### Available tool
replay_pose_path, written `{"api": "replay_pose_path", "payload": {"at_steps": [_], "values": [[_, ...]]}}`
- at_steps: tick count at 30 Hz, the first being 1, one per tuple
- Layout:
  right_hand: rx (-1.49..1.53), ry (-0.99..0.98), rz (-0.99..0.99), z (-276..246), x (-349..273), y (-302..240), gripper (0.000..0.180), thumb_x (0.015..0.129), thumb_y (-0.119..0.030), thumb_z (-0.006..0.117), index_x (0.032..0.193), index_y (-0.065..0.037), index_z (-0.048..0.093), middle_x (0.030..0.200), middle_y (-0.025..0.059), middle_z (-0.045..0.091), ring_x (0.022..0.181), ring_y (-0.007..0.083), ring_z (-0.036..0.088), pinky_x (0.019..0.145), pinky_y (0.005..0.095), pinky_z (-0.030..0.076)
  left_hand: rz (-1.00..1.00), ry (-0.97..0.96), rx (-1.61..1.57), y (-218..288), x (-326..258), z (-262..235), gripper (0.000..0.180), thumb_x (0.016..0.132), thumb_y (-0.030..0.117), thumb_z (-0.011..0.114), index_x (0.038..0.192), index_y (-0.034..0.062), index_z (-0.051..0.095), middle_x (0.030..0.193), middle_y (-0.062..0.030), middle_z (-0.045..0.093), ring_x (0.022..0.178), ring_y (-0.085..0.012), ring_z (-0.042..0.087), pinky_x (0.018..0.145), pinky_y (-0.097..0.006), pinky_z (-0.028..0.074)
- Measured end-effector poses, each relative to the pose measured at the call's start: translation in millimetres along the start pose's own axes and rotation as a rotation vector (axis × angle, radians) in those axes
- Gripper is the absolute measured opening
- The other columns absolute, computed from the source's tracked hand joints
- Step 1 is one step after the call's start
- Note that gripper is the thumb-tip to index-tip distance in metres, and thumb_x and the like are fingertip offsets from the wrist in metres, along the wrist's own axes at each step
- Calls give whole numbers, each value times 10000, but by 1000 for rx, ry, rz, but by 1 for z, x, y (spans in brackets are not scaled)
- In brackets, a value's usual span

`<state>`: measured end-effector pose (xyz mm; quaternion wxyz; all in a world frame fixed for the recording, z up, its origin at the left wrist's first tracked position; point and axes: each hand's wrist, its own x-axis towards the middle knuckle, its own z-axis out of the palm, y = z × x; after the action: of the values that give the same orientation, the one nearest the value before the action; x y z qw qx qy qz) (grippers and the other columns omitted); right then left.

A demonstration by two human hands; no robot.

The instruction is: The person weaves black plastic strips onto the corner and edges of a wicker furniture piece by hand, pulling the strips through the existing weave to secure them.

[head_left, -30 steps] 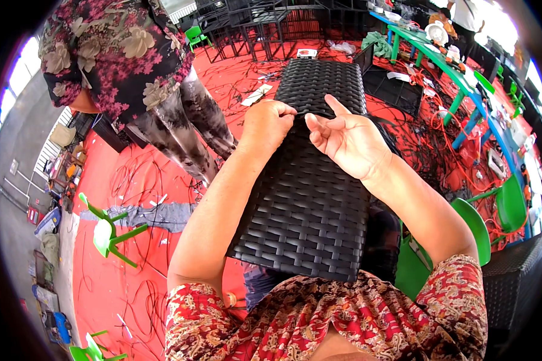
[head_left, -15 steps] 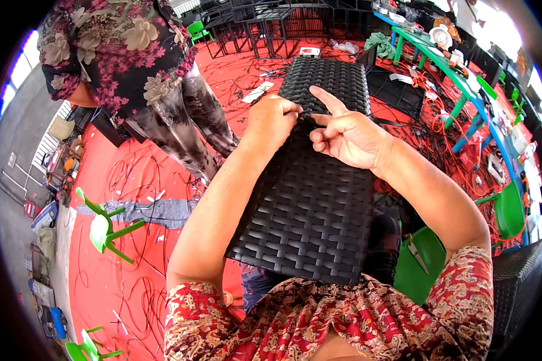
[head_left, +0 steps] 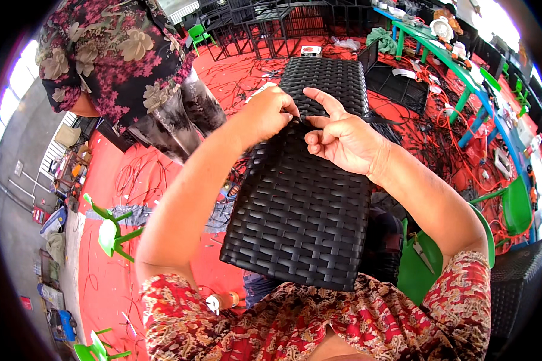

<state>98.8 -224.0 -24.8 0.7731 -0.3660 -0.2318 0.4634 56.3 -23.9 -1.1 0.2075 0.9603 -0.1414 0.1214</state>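
Long green table (head_left: 417, 33) on the far right. Black wicker piece (head_left: 301, 216) dead centre, tight weave, kinda shiny. White bowl (head_left: 397, 11) far right, can't see inside. Right hand (head_left: 346, 141) half curled, index out, can't tell if it's gripping; left hand (head_left: 264, 117) pinches a dark strip (head_left: 298, 120) over the wicker.

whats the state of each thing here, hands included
left hand: fingertips pinched on black strip
right hand: forefinger extended, other fingers bent
wicker piece: closely woven
tool: lying on green chair
cords: strewn on red floor
green table: cluttered
green cloth: bunched up
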Motion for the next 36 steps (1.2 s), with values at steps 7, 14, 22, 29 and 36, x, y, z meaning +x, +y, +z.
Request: {"api": "replay_pose_path", "payload": {"at_steps": [7,14,22,29,36], "values": [[-173,42,-52,11,-3,-1,780,669,141,387,1389,-109,220,1183,166,335,854,235,588,692,298,494,-172,-454,233,0,45,-13,180,738,113,610,897,50,665,904,-109,584,896,-257,576,794,-359,463],[-250,87,-57,9,-4,0,705,729,131,396,1375,-87,220,1234,181,335,861,231,594,693,288,498,88,-613,351,11,53,-25,295,689,209,693,922,31,673,931,-160,604,909,-284,591,785,-374,478],[-447,167,-98,24,-10,-5,594,756,119,402,1305,-55,260,1271,210,392,927,289,628,658,305,520,-2,-671,282,36,66,-29,224,663,90,733,857,16,648,783,-96,674,683,-187,666,624,-338,513],[-461,176,-104,22,-15,-4,581,759,111,407,1302,-52,281,1285,209,389,927,279,630,650,300,522,-63,-768,140,36,74,-31,186,715,47,690,877,9,606,743,-68,651,635,-156,669,519,-279,494],[-492,177,-99,14,-13,-1,562,779,80,413,1313,-47,293,1366,237,308,929,270,628,670,297,518,-113,-814,100,38,71,-32,176,746,24,634,913,0,583,756,-75,642,661,-178,688,471,-266,468]]}}
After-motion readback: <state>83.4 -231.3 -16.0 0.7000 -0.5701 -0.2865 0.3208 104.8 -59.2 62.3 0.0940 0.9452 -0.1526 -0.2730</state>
